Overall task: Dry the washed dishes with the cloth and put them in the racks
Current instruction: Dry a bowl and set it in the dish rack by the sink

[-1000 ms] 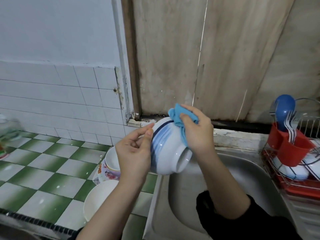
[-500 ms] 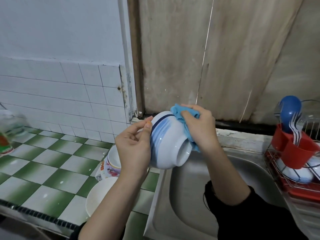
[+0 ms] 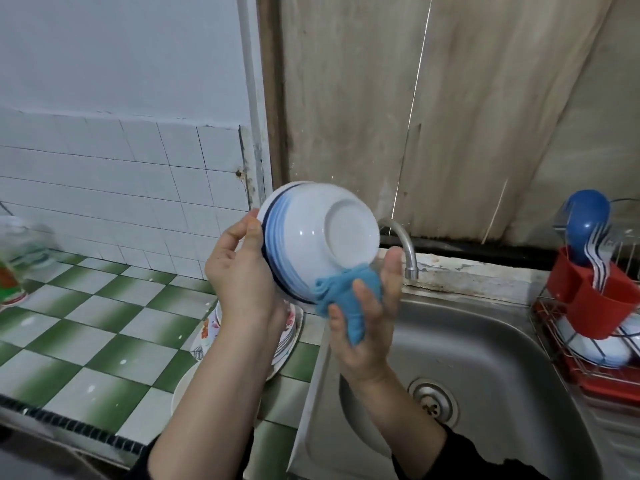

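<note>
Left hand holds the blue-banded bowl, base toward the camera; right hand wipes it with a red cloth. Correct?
Not quite: the head view shows the cloth is blue, not red. The rest stands: left hand holds the blue-banded bowl base toward the camera, right hand presses the cloth to it.

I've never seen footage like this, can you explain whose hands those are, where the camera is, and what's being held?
No machine here: these are a person's two bare hands, filmed by a wide-angle camera worn on their head, looking down. The left hand holds a white bowl with blue stripes by its rim, base toward the camera. The right hand grips a blue cloth against the bowl's side. Below is a steel sink with a tap. Plates sit stacked on the tiled counter; a rack with a red cutlery holder stands at right.
</note>
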Available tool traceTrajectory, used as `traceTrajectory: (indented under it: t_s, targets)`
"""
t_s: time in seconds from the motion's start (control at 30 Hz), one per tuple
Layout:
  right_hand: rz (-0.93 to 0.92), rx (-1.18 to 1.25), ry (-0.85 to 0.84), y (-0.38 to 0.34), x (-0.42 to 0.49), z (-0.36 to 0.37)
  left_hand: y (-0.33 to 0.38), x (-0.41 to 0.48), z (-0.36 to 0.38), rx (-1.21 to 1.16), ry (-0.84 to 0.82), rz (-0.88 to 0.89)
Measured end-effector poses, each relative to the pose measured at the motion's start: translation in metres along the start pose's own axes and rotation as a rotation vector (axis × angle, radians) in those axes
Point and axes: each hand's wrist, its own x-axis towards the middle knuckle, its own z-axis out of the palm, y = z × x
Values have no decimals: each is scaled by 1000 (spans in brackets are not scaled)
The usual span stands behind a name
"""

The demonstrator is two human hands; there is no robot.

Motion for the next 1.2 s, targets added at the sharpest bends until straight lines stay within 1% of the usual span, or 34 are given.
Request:
traceTrajectory:
  t_s: [0.1,0.17,0.2,0.23,0.3,0.33,0.4,0.47,0.5,0.6,0.63,0.67,0.73,0.83,0.9,0.93,0.97,1.0,1.07,1.1,1.13,1.17,1.2]
  targets:
    - [274,262,265,-12,15,2,2,3,2,-33,-73,-58]
    - [561,383,419,-17,36,-4,3,2,1,4,-142,-62]
    - [695,440,456,-17,49,-8,5,1,-1,41,-179,-46]
    - [787,495,450,-14,60,-14,7,-1,-2,88,-214,-14]
    - [872,569,328,-7,80,-24,8,-3,-6,220,-283,83]
    - [878,569,245,-5,87,-28,8,-5,-7,297,-318,133]
    - [832,486,68,-4,92,-30,8,-8,-10,404,-371,199]
    - [795,409,-40,-5,90,-29,9,-8,-12,410,-385,212]
    - [813,422,-45,-5,89,-29,10,-7,-14,393,-381,211]
    - [1004,629,52,-6,89,-27,12,-3,-17,365,-364,227]
    - [1019,635,54,-6,89,-27,13,-2,-17,367,-361,233]
    - [997,600,26,-7,91,-26,11,-2,-17,374,-361,239]
    - [858,479,-77,-14,96,-23,9,-3,-14,399,-366,255]
    - [544,212,-309,-26,93,-15,6,-4,-10,412,-376,256]
    - [362,73,-411,-33,83,-9,3,-3,-9,417,-356,223]
    - [328,44,-421,-35,78,-7,2,-3,-10,420,-354,211]
    - [364,71,-395,-37,78,-6,2,-3,-12,412,-355,212]
    - [476,181,-327,-37,80,-6,3,-3,-14,396,-358,224]
    - [849,503,-69,-28,91,-9,5,-2,-19,358,-364,251]
    - [1056,601,50,-18,97,-11,7,-2,-21,332,-372,263]
    - [1228,673,119,-8,100,-13,9,-2,-23,300,-387,275]
    - [1361,736,147,-1,101,-15,10,-4,-24,267,-415,283]
    - [1435,806,153,3,101,-16,11,-6,-24,244,-446,298]
